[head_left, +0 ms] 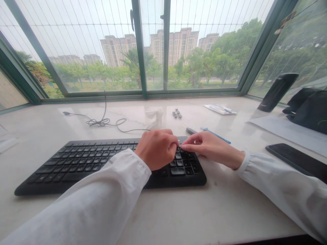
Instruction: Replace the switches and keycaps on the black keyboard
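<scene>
1. While both hands were over the keyboard [89,158], the left hand's [157,149] fingers curled inward; the right hand's [214,148] thumb and forefinger nearly met. Pinching anything: couldn't tell.
2. Keyboard lay on the bench [217,211], reaching from under hands toward eight-to-nine o'clock.
3. Risk, judged: crowded fingers could've knocked keys.
4. Counts: one keyboard, one phone [298,160] (three o'clock), one cable [98,122] (ten); grey pieces [176,113] (twelve), too small to count.

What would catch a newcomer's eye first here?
Probably the left hand and right hand, each grip close over the right end of the keyboard. Behind, a wide window fills the top. What look like loose keys lie between keyboard and window.
</scene>
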### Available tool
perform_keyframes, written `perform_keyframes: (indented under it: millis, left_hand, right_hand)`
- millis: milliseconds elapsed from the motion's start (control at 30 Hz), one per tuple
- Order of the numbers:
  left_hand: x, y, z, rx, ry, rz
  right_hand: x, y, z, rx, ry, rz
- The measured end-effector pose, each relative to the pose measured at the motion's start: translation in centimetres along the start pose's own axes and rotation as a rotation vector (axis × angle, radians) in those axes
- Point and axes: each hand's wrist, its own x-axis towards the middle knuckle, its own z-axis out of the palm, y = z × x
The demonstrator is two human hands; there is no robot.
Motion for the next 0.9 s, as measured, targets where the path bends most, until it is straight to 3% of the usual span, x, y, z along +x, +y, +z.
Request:
perform_keyframes:
  millis: [500, 900]
  left_hand:
    - [0.0, -0.14, -0.08, 0.005, 0.006, 0.008]
    - [0.58, -0.84, -0.29, 0.039, 0.022, 0.104]
  right_hand:
    - [0.27, 0.27, -0.04, 0.005, -0.002, -0.015]
    - [0.61, 0.6, -0.21, 0.061, -0.058, 0.043]
